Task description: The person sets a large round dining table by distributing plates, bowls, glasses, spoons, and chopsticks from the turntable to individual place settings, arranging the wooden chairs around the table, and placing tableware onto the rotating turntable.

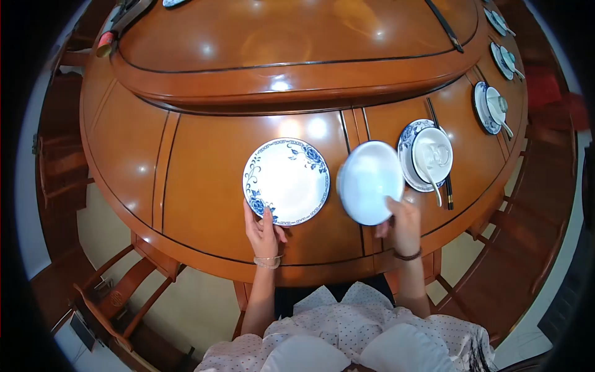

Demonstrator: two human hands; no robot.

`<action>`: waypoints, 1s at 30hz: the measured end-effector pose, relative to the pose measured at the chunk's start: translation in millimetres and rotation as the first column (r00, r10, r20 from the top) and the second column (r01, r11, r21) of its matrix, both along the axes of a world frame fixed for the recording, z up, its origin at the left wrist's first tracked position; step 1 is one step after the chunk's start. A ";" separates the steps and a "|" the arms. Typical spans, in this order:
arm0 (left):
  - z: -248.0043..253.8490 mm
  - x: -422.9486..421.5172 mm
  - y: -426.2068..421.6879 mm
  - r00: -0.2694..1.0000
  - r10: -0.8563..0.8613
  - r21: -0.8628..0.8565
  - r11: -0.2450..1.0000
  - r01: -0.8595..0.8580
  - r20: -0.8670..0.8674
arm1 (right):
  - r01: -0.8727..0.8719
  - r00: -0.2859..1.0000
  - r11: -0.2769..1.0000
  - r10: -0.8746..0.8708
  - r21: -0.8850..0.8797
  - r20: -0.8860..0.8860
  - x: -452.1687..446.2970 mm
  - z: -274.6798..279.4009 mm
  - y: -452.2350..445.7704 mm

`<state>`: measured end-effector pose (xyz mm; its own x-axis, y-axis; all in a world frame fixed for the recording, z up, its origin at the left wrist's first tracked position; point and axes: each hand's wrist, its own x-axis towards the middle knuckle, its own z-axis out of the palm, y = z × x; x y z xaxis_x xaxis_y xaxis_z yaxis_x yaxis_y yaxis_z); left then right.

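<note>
My left hand (263,234) grips the lower left edge of a white plate (287,181) with blue flowers and a patterned blue rim, thumb on top. The plate lies over the wooden table (211,204); I cannot tell whether it is lifted. My right hand (403,224) is closed on the lower right edge of a white dish (370,180) with a thin blue rim. This dish is tilted and blurred, so plate or bowl is hard to tell. Just right of it sits a blue-patterned plate (408,137) bearing a white bowl (426,135), a glass (440,155) and a white spoon (437,196).
Chopsticks (450,193) lie beside the nearest setting. More settings with plates (484,118) follow the table's right edge. A raised round centre (279,87) stands at the back, with a dark stick (444,25) on it. Wooden chairs (124,291) surround the table.
</note>
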<state>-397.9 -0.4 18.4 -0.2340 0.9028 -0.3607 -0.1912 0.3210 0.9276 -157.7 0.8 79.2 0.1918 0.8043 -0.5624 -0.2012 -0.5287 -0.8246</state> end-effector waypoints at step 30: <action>-2.0 -15.9 -3.6 0.977 0.000 -0.079 0.997 -0.017 -0.214 | -0.514 0.827 0.857 0.487 0.029 0.279 -88.4 -56.1 55.3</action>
<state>-413.7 -4.0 16.5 -0.3210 0.8706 -0.3728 0.0053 0.3953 0.9185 -246.1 56.0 23.1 -0.1282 0.8769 -0.4633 0.2913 -0.4132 -0.8628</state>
